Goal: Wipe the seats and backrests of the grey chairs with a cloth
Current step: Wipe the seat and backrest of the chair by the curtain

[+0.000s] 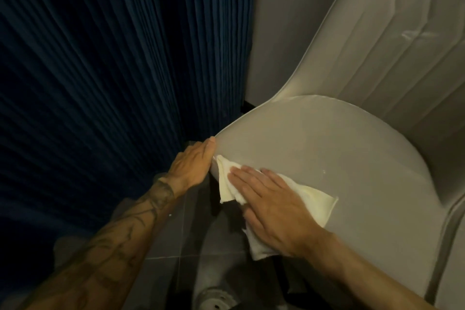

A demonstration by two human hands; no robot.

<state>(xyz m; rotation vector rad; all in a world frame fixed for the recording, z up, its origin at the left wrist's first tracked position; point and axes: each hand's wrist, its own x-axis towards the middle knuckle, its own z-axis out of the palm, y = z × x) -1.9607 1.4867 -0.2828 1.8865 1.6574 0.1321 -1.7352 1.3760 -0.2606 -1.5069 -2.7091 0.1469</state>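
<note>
A grey moulded chair (327, 138) fills the right half of the head view, its rounded shell curving toward me. A pale cream cloth (317, 199) lies on the chair's near left edge, partly hanging over the rim. My right hand (271, 204) lies flat on the cloth with straight fingers, pressing it against the grey surface. My left hand (193, 161) rests against the chair's left edge just beside the cloth, fingers straight, thumb at the rim. How far the left fingers wrap behind the edge is hidden.
A dark blue pleated curtain (113, 70) hangs close on the left. A second grey chair shell (392, 33) leans behind at the upper right. Grey floor tiles (171, 246) and a dark chair base (216, 297) show below.
</note>
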